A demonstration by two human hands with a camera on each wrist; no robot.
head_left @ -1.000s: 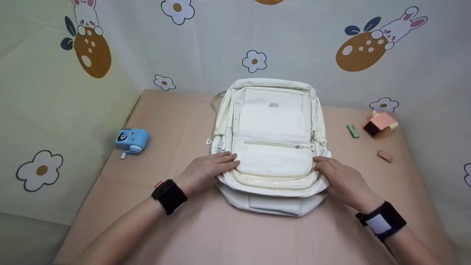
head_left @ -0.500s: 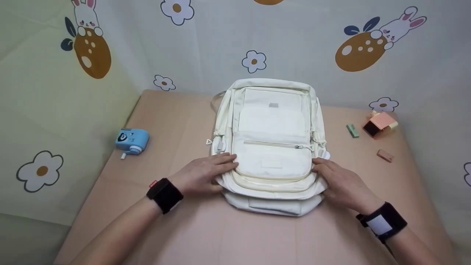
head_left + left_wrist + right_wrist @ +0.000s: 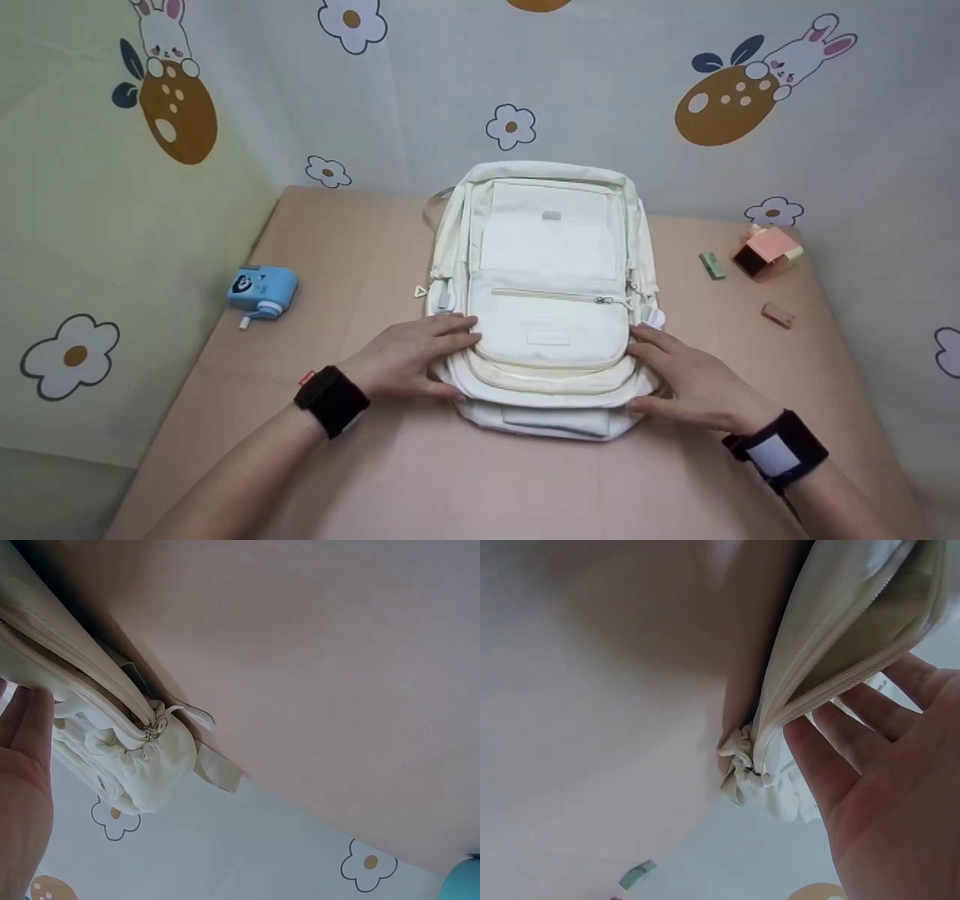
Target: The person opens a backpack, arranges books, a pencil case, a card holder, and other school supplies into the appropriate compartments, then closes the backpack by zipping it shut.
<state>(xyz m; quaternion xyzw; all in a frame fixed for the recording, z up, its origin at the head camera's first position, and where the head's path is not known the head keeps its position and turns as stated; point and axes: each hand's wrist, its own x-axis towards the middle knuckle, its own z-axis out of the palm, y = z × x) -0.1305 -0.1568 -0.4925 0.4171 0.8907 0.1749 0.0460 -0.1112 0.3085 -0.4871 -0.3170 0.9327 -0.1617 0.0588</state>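
A cream backpack lies on its back in the middle of the table, its front zip pocket facing up. My left hand rests its straight fingers on the left edge of the front panel, thumb spread near the lower edge. On the opposite edge lies my right hand, fingers straight and thumb apart. In the right wrist view the fingers of my right hand touch the rim of an unzipped opening. The left wrist view shows a zipper beside my left hand, mostly cut off.
A blue crank sharpener stands at the table's left edge. To the right are a pink box-like thing with a dark opening, a small green block and a small reddish block. A patterned cloth hangs behind the table.
Both thumbs have come out from under the front panel's lower edge and now show spread. The hands have slid slightly toward the person. The head view has shifted a little.
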